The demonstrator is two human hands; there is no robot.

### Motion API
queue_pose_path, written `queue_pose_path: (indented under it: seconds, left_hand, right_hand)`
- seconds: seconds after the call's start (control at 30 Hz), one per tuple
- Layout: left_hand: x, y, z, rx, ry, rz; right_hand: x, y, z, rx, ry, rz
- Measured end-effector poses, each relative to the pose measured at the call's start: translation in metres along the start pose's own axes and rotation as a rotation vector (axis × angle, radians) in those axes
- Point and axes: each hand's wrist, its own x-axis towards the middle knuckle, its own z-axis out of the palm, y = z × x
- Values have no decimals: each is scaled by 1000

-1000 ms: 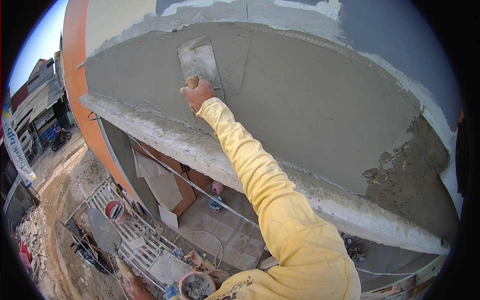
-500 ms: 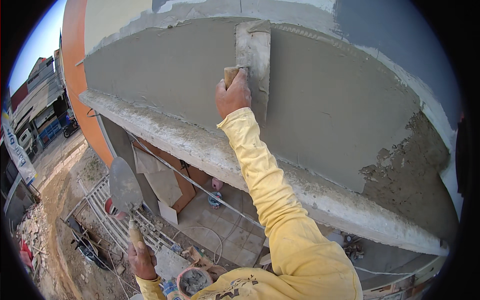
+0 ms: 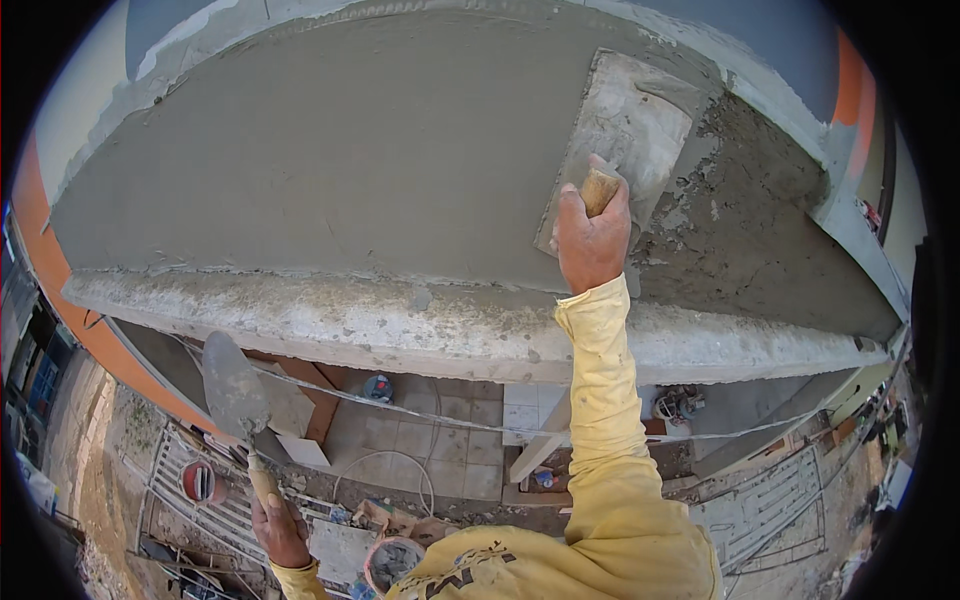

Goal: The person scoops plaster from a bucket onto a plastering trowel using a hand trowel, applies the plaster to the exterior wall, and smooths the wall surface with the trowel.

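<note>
My right hand point(image 3: 592, 245) is closed around the wooden handle of a plastering trowel point(image 3: 640, 115). The trowel's wide rectangular blade lies tilted against the grey plastered wall point(image 3: 330, 150), with wet plaster stuck near its upper right corner. Smooth plaster covers the wall left of the blade; on its right is a rough, darker patch point(image 3: 750, 210). Low on the left, my left hand point(image 3: 280, 530) grips the wooden handle of a mason's trowel point(image 3: 235, 390). That rounded, mortar-stained blade points up, apart from the wall.
A rough concrete ledge point(image 3: 400, 325) runs below the plaster. Under it are a thin stretched line point(image 3: 470, 424), a tiled floor point(image 3: 470, 465) far down and a slatted metal frame point(image 3: 165, 465). A red bucket point(image 3: 192, 484) stands there. Close to my body is a bucket of mortar point(image 3: 392, 558).
My right hand and the plastering trowel have swept right along the wall to the rough patch, and the blade now leans. My view has turned right. The left hand still holds the mason's trowel.
</note>
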Motion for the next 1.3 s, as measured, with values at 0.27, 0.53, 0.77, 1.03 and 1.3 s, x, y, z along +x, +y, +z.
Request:
queue_pose_path:
  seconds: [0.27, 0.53, 0.77, 1.03, 1.3]
  left_hand:
    - [3, -19, -17, -36, -39, -26]
    - [21, -8, -21, -5, -25, 70]
    - [6, 14, -16, 52, -59, 199]
    - [33, 12, -31, 128, -124, 164]
    - [2, 104, 60, 65, -160, 83]
  right_hand:
    - [11, 14, -67, -212, 252, -80]
    - [31, -14, -40, 317, -218, 175]
    - [49, 2, -109, 290, 216, 117]
    - [53, -2, -85, 739, -219, 237]
    - [44, -40, 16, 692, -706, 295]
